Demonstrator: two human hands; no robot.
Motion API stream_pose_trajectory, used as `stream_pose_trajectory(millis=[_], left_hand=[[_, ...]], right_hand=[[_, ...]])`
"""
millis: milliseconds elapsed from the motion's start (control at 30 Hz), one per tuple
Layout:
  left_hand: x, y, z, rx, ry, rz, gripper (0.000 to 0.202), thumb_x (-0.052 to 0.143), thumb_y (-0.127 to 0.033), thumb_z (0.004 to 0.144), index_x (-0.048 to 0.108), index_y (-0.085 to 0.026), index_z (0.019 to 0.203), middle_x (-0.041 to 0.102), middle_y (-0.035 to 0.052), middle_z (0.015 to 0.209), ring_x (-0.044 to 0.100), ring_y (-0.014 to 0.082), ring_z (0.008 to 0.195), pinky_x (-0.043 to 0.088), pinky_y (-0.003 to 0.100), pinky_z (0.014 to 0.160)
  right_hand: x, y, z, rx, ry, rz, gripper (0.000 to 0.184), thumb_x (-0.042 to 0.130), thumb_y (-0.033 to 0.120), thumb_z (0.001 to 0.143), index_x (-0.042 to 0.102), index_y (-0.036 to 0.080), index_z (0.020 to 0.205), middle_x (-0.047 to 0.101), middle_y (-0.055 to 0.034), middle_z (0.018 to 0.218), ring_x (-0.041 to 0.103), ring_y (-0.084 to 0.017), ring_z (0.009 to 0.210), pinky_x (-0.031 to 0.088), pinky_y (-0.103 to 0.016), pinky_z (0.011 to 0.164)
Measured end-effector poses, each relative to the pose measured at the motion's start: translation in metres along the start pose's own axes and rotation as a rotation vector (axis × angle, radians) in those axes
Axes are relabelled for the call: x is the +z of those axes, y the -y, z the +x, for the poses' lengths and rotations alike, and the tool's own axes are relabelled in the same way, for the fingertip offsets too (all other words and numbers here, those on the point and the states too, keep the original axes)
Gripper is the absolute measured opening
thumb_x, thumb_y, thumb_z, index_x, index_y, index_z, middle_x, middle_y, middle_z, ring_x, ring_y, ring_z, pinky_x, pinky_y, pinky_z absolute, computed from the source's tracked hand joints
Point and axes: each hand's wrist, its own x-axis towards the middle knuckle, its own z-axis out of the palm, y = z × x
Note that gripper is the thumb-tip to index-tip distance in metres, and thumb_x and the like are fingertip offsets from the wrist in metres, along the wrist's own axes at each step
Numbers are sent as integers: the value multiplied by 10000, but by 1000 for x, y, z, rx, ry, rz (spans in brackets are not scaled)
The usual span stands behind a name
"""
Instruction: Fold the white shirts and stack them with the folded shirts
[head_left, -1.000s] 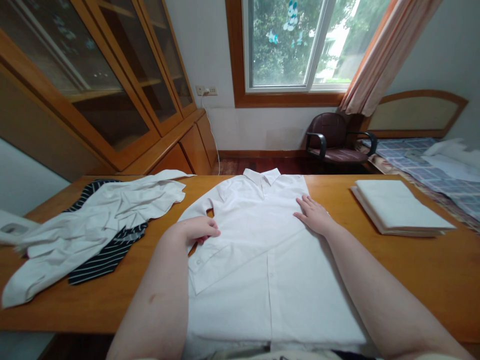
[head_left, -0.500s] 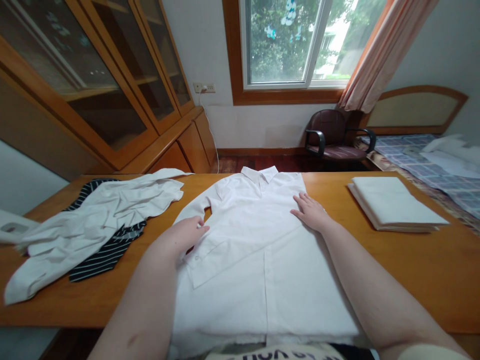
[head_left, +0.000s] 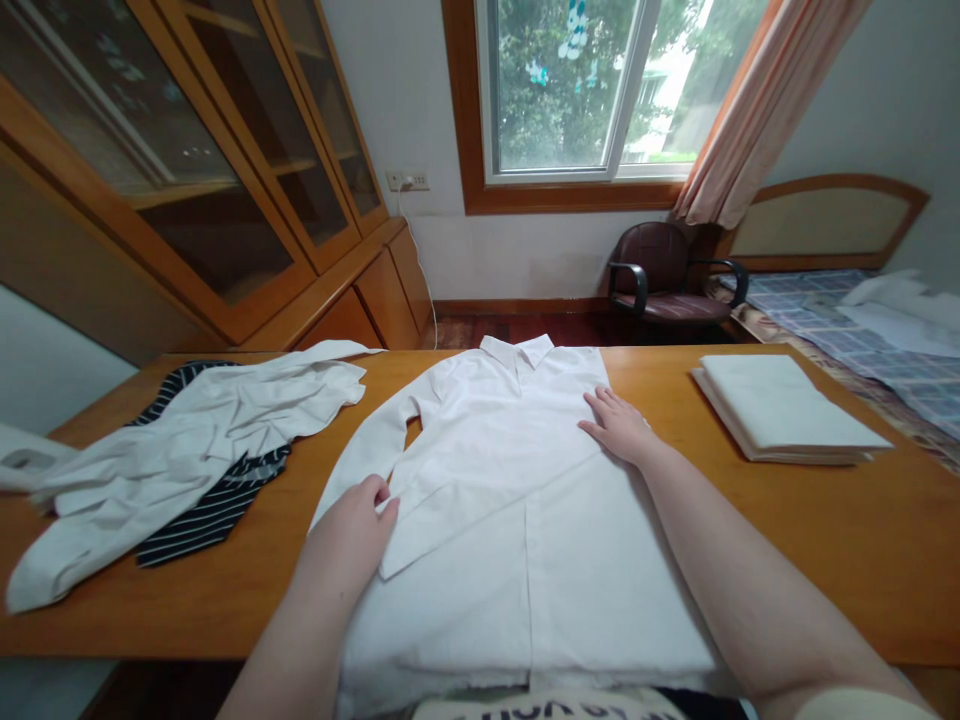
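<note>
A white long-sleeved shirt (head_left: 480, 440) lies front up, its collar toward the far edge of the wooden table (head_left: 697, 520). One sleeve lies folded slantwise across the front, with its cuff (head_left: 409, 545) at the left side. The other sleeve (head_left: 367, 450) bends down along the left, its end hidden under my hand. My left hand (head_left: 356, 525) has curled fingers at the shirt's left edge beside the cuff, and appears to pinch the cloth. My right hand (head_left: 619, 425) rests flat on the shirt's right side, fingers extended.
To the left lies a crumpled white garment (head_left: 202, 430) over a black striped cloth (head_left: 214, 525). A folded white stack (head_left: 787, 410) sits at the right. Beyond the table stand a dark red armchair (head_left: 660, 270), a bed (head_left: 840, 290) and a glass-door cabinet (head_left: 300, 180).
My left hand has moved down and slightly left along the shirt's edge, and more of the left sleeve shows. My right hand stays on the right side.
</note>
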Motion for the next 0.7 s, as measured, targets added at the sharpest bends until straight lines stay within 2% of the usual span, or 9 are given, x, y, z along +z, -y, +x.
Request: stream_pose_trajectory(millis=[67,133,267,333,500,600,700], left_hand=[[-2,-4,-7,17,-76,-40,162,404,-347,843,510,-231,804,633,48,889,598,198,793,364,267,597],[1,-6,-11,44,-102,-109,164,422,-340,841,522,-223,897,632,61,962,604,198,869,403,262,669],[16,-1,-9,-16,33,-191,410,483,-326,820,449,-167,1197,627,115,1110,602,221,1007,432,267,781],[22,3,-7,-66,111,-150,454,482,-306,819,426,-164,1246,634,132,1125,614,250,1003,438,292,771],[24,12,-7,-97,186,-121,414,498,-336,807,465,-157,1179,655,149,1073,633,278,938,440,312,744],[22,13,-8,-92,127,-187,380,466,-367,825,489,-159,1143,644,143,1107,621,265,966,436,302,762],[22,16,-7,-53,91,-254,299,355,-368,878,566,-194,998,677,99,1020,625,233,927,424,278,741]], right_hand=[[-1,0,0,0,-3,1,660,357,555,887,370,156,1412,288,-137,1494,236,-274,1378,251,-410,1090],[-1,1,0,-2,-3,2,659,358,555,887,371,156,1411,286,-137,1495,236,-275,1377,252,-411,1090],[-2,2,-1,4,7,0,659,358,552,888,368,154,1413,285,-136,1495,237,-274,1377,251,-410,1091],[-2,2,0,7,11,2,661,356,553,888,364,154,1416,284,-135,1496,233,-273,1379,247,-408,1094],[-1,0,0,5,17,6,665,343,566,886,359,166,1418,279,-123,1500,221,-268,1383,247,-411,1095],[-1,-1,1,6,10,11,661,341,570,884,364,176,1413,282,-117,1500,228,-270,1381,253,-420,1092],[0,-1,1,1,5,14,663,345,568,884,368,167,1412,285,-124,1497,232,-272,1379,251,-418,1093]])
